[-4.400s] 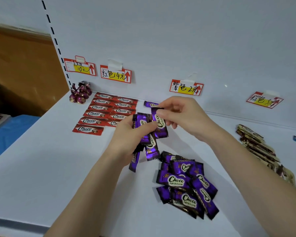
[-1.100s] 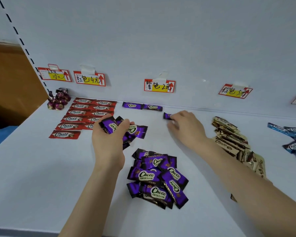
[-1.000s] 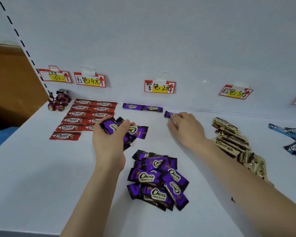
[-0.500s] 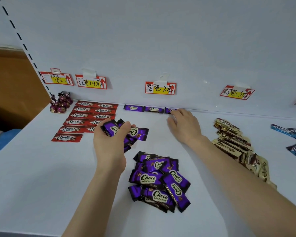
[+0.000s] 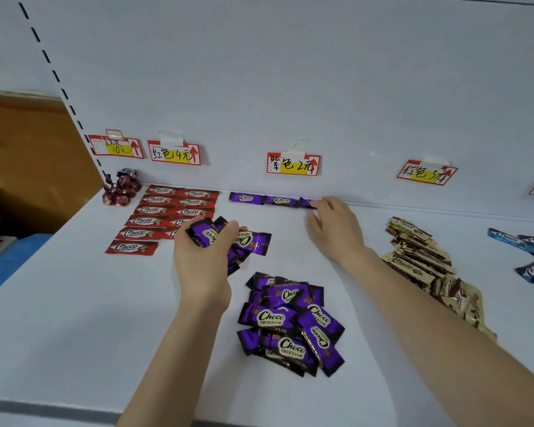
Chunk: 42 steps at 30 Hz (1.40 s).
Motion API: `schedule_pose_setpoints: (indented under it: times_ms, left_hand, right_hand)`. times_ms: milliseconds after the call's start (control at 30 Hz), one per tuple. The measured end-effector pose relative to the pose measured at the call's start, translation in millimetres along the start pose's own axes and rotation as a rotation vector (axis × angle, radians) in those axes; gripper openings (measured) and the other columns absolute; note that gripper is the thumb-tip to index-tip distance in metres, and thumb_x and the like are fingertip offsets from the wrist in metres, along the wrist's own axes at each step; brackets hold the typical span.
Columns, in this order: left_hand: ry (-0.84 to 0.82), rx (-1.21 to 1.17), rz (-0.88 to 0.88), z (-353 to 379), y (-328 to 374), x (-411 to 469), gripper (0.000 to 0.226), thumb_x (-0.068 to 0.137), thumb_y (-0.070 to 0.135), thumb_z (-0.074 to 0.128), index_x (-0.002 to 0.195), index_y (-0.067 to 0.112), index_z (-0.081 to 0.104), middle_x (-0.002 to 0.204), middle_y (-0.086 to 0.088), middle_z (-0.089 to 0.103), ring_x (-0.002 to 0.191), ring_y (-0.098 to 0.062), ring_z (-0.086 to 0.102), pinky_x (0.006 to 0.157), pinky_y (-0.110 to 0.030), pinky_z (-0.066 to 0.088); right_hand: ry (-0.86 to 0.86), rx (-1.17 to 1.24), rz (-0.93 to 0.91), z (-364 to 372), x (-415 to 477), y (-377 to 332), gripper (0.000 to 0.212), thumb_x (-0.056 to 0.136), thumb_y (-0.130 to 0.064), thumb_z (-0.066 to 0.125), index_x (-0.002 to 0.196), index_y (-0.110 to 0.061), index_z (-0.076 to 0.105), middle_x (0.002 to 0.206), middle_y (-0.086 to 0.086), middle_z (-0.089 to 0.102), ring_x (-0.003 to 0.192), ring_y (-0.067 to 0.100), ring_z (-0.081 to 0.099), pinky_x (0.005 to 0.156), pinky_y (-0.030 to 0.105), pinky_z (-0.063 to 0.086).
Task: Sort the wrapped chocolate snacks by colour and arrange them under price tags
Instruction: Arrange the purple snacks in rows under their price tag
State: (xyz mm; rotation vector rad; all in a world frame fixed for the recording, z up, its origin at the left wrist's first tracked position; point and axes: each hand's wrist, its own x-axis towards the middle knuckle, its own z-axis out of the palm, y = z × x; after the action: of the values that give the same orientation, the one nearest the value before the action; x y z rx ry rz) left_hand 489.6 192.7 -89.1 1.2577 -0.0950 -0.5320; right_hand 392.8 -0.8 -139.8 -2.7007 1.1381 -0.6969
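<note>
Three purple bars [image 5: 264, 199] lie end to end in a row at the back of the shelf [image 5: 74, 303], under the purple price tag [image 5: 293, 163]. My right hand [image 5: 336, 229], fingers loosely spread, touches the third bar with its fingertips; I judge I am settling it into line. My left hand [image 5: 204, 260] grips a bunch of purple bars [image 5: 250, 240]. A loose purple pile [image 5: 290, 325] lies nearer me. Next I should draw one bar from the bunch and lay it beside the third, keeping the row straight.
</note>
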Motion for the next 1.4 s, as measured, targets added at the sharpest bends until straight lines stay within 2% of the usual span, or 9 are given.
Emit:
schedule_pose_setpoints:
  times_ms: [167,267,400,667,867,1000,1133,1267,1400]
  left_hand:
    - [0.019,-0.041,0.073,-3,8,-9,0.044,0.078,0.008,0.074,0.117,0.013,0.055,0.107,-0.006,0.067,0.09,-0.019,0.07,0.073,-0.033,0.059]
    - [0.047,-0.082,0.095,-3,10,-17,0.043,0.078,0.008,0.074,0.116,0.013,0.056,0.108,-0.005,0.067,0.093,-0.019,0.068,0.08,-0.036,0.057]
    - [0.009,-0.102,0.089,-6,7,-31,0.028,0.081,0.009,0.071,0.107,0.013,0.061,0.1,-0.006,0.07,0.085,-0.018,0.07,0.076,-0.035,0.058]
    - [-0.108,-0.053,0.093,-21,4,-45,0.02,0.083,0.013,0.068,0.1,0.019,0.061,0.083,0.003,0.073,0.082,-0.015,0.071,0.067,-0.035,0.057]
    - [-0.211,0.11,0.192,-28,7,-47,0.02,0.079,0.005,0.07,0.087,0.023,0.064,0.083,-0.004,0.072,0.08,-0.026,0.07,0.073,-0.042,0.058]
    - [-0.318,0.195,0.241,-33,15,-41,0.024,0.078,0.002,0.071,0.084,0.025,0.064,0.076,0.0,0.071,0.077,-0.024,0.07,0.068,-0.041,0.059]
    - [-0.346,0.288,0.277,-35,18,-37,0.025,0.079,0.005,0.071,0.083,0.028,0.064,0.074,0.007,0.07,0.068,-0.011,0.069,0.059,-0.028,0.058]
    - [-0.203,-0.004,0.074,-41,17,-25,0.015,0.085,0.002,0.064,0.089,0.017,0.061,0.072,0.005,0.071,0.071,-0.013,0.071,0.055,-0.024,0.056]
    - [-0.099,-0.201,-0.142,-50,17,-13,0.015,0.088,-0.004,0.056,0.097,0.008,0.059,0.089,-0.01,0.071,0.073,-0.016,0.072,0.065,-0.029,0.059]
  right_hand:
    - [0.12,0.535,0.052,-35,-16,-36,0.017,0.095,-0.016,0.049,0.103,-0.009,0.063,0.103,0.002,0.064,0.094,0.015,0.057,0.077,0.004,0.036]
    - [-0.086,1.028,0.107,-71,-45,-72,0.01,0.089,-0.029,0.057,0.083,-0.026,0.064,0.077,-0.01,0.07,0.072,0.006,0.067,0.062,0.011,0.048]
    - [-0.209,0.99,0.011,-88,-80,-105,0.008,0.082,-0.024,0.066,0.084,-0.03,0.063,0.071,-0.011,0.069,0.063,0.005,0.067,0.055,0.015,0.05]
    - [-0.075,1.291,0.307,-80,-98,-109,0.006,0.085,-0.009,0.062,0.084,-0.015,0.063,0.069,-0.003,0.071,0.067,0.012,0.069,0.058,0.017,0.052]
    - [-0.247,1.005,0.105,-84,-101,-108,0.01,0.08,-0.025,0.066,0.074,-0.033,0.069,0.075,-0.014,0.069,0.072,-0.002,0.063,0.063,0.008,0.046]
    - [-0.304,1.11,0.14,-96,-82,-104,0.014,0.076,-0.038,0.067,0.088,-0.031,0.067,0.078,-0.013,0.069,0.069,0.001,0.064,0.06,0.018,0.047]
    - [-0.368,1.084,0.105,-94,-59,-101,0.023,0.083,-0.008,0.064,0.097,-0.025,0.063,0.068,-0.002,0.068,0.058,0.009,0.062,0.053,0.018,0.047]
    - [-0.269,1.264,0.338,-67,-33,-95,0.015,0.083,0.005,0.058,0.094,-0.006,0.058,0.078,0.009,0.068,0.06,0.014,0.067,0.055,0.019,0.052]
    - [-0.242,0.784,0.381,-20,-12,-84,0.019,0.083,-0.006,0.062,0.1,-0.007,0.054,0.096,0.011,0.062,0.079,0.017,0.061,0.064,0.022,0.044]
